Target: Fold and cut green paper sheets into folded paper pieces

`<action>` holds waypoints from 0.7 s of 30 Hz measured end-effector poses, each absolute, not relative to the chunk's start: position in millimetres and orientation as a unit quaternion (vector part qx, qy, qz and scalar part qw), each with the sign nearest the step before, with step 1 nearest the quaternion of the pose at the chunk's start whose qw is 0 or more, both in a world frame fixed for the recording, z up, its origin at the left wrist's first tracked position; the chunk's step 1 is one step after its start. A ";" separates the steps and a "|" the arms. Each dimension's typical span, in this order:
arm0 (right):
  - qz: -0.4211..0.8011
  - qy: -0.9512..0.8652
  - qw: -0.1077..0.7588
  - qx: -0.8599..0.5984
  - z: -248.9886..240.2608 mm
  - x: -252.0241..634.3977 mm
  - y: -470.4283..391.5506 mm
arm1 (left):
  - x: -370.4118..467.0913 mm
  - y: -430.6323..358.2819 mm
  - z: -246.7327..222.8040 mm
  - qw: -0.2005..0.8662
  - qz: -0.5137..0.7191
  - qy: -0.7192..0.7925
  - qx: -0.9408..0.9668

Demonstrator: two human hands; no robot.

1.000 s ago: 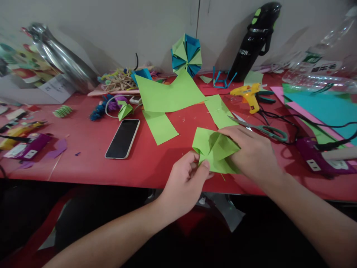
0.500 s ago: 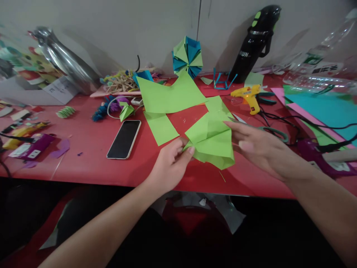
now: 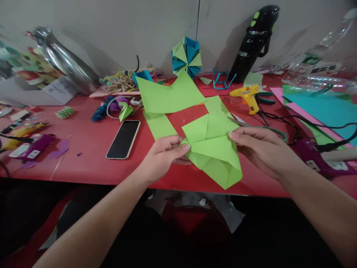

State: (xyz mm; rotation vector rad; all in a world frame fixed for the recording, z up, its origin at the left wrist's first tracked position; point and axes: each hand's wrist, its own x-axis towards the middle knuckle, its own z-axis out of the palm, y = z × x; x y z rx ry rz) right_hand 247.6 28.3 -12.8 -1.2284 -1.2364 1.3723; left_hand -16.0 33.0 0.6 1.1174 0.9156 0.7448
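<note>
A creased, partly folded green paper [image 3: 214,149] is held above the red table near its front edge. My left hand [image 3: 167,154] pinches its left corner between thumb and fingers. At its right edge, my right hand [image 3: 258,149] grips the paper with thumb and fingertips. The paper's lower part hangs down and curls toward the right. Behind it lie a wide green sheet [image 3: 170,96] and another green piece [image 3: 158,124]. Scissors [image 3: 272,130] rest just beyond my right hand, partly covered.
Left of the papers lies a phone [image 3: 124,139]. A yellow glue gun [image 3: 248,96] with a cable sits at the back right, before a black bottle [image 3: 255,44]. A blue-green paper ball [image 3: 186,56] stands by the wall. Coloured sheets [image 3: 329,108] lie right.
The held paper has turned and its lower part has dropped toward the table's front edge. My right fingers have closed on its right edge. My left hand has shifted slightly left.
</note>
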 end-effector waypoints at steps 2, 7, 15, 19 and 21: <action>0.554 -0.508 0.434 -0.496 -11.9 249.1 28.3 | -19.4 35.1 2.8 0.691 0.318 0.415 0.500; 0.552 -0.540 0.407 -0.488 -12.4 254.1 29.8 | -25.8 38.5 5.8 0.705 0.288 0.402 0.509; 0.493 -0.572 0.372 -0.539 -14.6 249.6 26.8 | -24.0 38.5 6.8 0.672 0.282 0.414 0.545; 0.439 -0.618 0.324 -0.565 -8.9 247.8 26.6 | -26.4 41.2 10.7 0.663 0.255 0.418 0.566; 0.429 -0.637 0.311 -0.560 -6.1 248.1 27.4 | -28.6 43.6 12.4 0.662 0.242 0.419 0.573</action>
